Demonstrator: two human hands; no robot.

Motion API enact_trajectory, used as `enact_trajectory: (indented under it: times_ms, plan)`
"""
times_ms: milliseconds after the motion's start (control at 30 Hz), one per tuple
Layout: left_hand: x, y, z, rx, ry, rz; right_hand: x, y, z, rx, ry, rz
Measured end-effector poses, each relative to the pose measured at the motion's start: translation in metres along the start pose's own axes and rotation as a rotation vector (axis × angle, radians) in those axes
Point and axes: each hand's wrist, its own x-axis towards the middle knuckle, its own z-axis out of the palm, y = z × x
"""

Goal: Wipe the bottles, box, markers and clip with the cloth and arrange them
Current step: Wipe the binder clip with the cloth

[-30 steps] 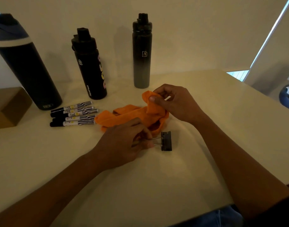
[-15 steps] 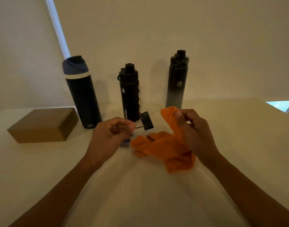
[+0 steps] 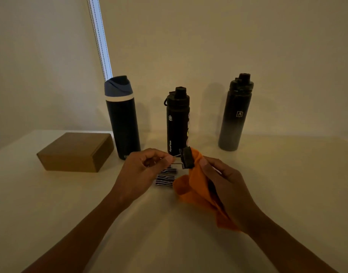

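- Plainly light and rigid, the small black metal binder clip (image 3: 187,159) is held above the pale table (image 3: 51,213), its wire handles pinched by the left hand (image 3: 143,170).
- Those handles look like the safest hold, leaving the body bare.
- Right hand (image 3: 228,185) grips the soft orange cloth (image 3: 196,182) against the clip; it should fold easily.

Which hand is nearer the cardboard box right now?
Left. The left hand, pinching the clip by its handles, sits right of the box; the right hand, holding the cloth, is farther right.
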Motion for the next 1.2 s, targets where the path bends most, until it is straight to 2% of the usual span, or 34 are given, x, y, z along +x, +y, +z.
enact_trajectory:
  times_ms: [100, 267, 567, 667, 767, 867, 933, 1067, 1200]
  plan:
    - [-0.001, -0.003, 0.003, -0.014, 0.001, -0.018, -0.007, 0.002, 0.000, -0.141, -0.012, -0.040]
    - [-0.005, 0.001, 0.009, -0.083, 0.045, -0.055, -0.013, 0.007, 0.003, -0.192, 0.004, -0.085]
    - [-0.006, 0.011, 0.007, -0.097, -0.103, -0.037, -0.009, -0.005, 0.002, -0.202, 0.058, -0.187]
    - [-0.007, 0.010, 0.008, -0.140, -0.051, -0.065, -0.010, -0.005, 0.005, -0.173, 0.056, -0.181]
    - [-0.005, 0.010, 0.006, -0.177, 0.019, -0.114, -0.011, 0.000, 0.005, -0.248, 0.042, -0.162]
    - [-0.003, 0.009, 0.004, -0.145, 0.023, -0.110, -0.014, 0.002, 0.003, -0.251, 0.022, -0.177]
    - [-0.003, 0.008, 0.004, -0.128, -0.013, -0.108, -0.015, 0.002, 0.002, -0.181, 0.011, -0.152]
    - [-0.004, 0.009, 0.005, -0.084, -0.104, -0.076, -0.012, -0.002, -0.003, 0.063, -0.005, 0.057]
    - [-0.004, 0.009, 0.005, -0.027, -0.129, -0.040, -0.010, -0.005, -0.006, -0.096, 0.029, -0.102]
